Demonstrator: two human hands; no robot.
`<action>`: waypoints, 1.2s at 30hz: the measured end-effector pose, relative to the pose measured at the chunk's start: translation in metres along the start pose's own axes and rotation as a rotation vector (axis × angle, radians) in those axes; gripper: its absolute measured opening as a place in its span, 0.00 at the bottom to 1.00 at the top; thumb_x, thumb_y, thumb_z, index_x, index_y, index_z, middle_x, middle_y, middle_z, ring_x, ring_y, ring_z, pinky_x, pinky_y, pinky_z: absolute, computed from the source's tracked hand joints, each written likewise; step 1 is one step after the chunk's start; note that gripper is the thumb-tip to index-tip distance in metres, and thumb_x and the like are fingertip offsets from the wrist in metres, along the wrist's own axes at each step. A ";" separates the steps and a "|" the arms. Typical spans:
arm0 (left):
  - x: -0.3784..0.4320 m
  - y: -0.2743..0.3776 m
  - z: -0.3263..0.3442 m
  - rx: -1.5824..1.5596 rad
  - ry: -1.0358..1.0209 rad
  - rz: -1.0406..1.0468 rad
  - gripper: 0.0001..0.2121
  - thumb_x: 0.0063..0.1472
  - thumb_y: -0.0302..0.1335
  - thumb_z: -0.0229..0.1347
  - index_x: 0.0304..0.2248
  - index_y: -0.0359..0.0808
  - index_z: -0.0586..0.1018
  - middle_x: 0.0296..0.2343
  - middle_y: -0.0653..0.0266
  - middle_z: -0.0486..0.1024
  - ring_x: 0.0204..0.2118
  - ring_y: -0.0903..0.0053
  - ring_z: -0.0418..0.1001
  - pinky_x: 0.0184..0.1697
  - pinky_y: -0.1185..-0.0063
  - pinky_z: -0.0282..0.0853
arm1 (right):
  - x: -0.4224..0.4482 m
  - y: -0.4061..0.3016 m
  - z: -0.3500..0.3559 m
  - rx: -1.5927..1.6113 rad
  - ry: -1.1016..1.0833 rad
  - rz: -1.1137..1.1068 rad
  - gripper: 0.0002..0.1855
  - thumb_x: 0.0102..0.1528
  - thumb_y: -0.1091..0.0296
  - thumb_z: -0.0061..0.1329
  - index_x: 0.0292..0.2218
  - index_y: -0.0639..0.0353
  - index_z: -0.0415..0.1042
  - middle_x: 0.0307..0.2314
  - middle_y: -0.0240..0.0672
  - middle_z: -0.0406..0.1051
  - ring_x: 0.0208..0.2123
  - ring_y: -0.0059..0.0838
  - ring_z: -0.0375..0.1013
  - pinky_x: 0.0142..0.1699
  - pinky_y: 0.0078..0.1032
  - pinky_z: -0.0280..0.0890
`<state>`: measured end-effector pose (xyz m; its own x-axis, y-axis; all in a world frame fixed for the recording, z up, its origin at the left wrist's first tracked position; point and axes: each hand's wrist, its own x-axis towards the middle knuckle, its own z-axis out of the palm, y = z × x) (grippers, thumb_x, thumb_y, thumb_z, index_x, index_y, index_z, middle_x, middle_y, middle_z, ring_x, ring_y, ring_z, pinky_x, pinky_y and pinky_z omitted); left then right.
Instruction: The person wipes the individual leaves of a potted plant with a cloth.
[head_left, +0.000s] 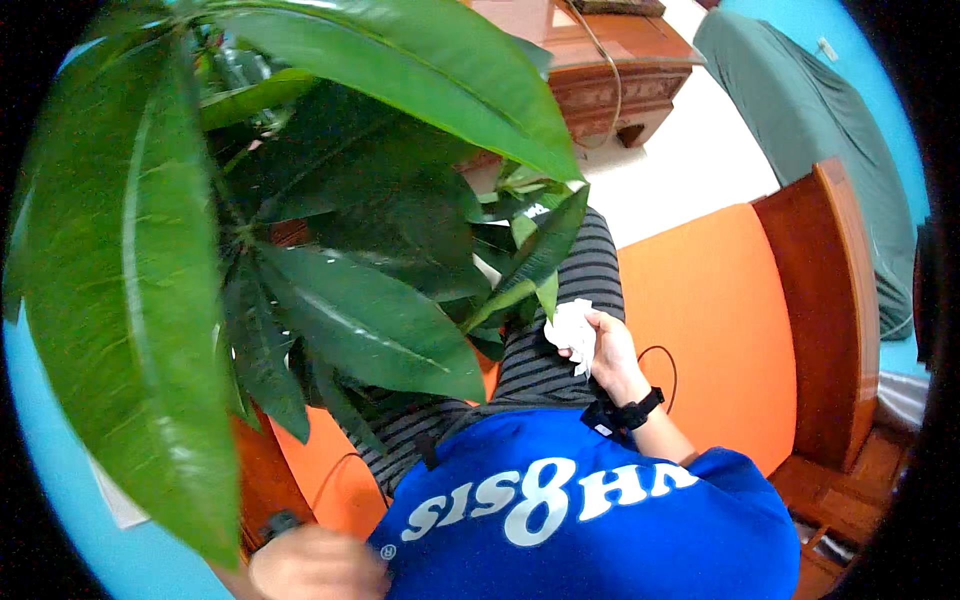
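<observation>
A crumpled white tissue (573, 330) is pinched in the fingers of my right hand (613, 351), just above my striped trouser leg (592, 262). One pointed leaf tip reaches down to the edge of the tissue. My left hand (319, 564) is a blur at the lower left, close to my side, and its fingers cannot be made out. A broad-leaved green potted-type plant fills the left of the view; one large leaf (135, 285) hangs nearest the camera, and a darker leaf (382, 330) spreads over my lap.
I sit on an orange seat cushion (705, 322) with a wooden armrest (825, 315) on the right. A thin cable (670, 375) curves over the cushion. Beyond are a carved wooden table (622, 82) and a green cloth-covered object (810, 127). Leaves hide much of the left side.
</observation>
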<state>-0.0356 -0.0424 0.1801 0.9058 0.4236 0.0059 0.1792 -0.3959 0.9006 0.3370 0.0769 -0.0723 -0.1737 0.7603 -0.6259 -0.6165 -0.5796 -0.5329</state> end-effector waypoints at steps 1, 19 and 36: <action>-0.010 0.014 -0.009 0.038 -0.068 0.160 0.13 0.60 0.34 0.46 0.41 0.37 0.70 0.41 0.63 0.69 0.41 0.60 0.69 0.41 0.66 0.66 | 0.003 -0.001 -0.002 -0.009 0.025 0.008 0.19 0.56 0.65 0.30 0.44 0.71 0.60 0.36 0.48 0.70 0.33 0.39 0.72 0.30 0.36 0.71; -0.021 0.024 -0.055 0.265 -0.040 0.870 0.09 0.57 0.29 0.46 0.21 0.37 0.73 0.25 0.62 0.71 0.31 0.67 0.71 0.33 0.75 0.67 | 0.016 -0.006 -0.018 0.098 0.010 0.109 0.21 0.53 0.64 0.31 0.45 0.69 0.61 0.37 0.47 0.70 0.34 0.44 0.71 0.35 0.42 0.69; -0.037 0.012 -0.055 0.385 0.004 0.993 0.11 0.57 0.31 0.48 0.23 0.33 0.76 0.25 0.61 0.70 0.32 0.66 0.70 0.35 0.66 0.72 | 0.020 -0.011 -0.028 -0.110 0.086 0.037 0.18 0.57 0.59 0.35 0.39 0.63 0.68 0.35 0.39 0.71 0.33 0.35 0.70 0.39 0.32 0.66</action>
<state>-0.0879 -0.0182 0.2145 0.7113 -0.2282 0.6648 -0.5294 -0.7961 0.2932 0.3618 0.0904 -0.0950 -0.1249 0.7126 -0.6903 -0.5227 -0.6387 -0.5647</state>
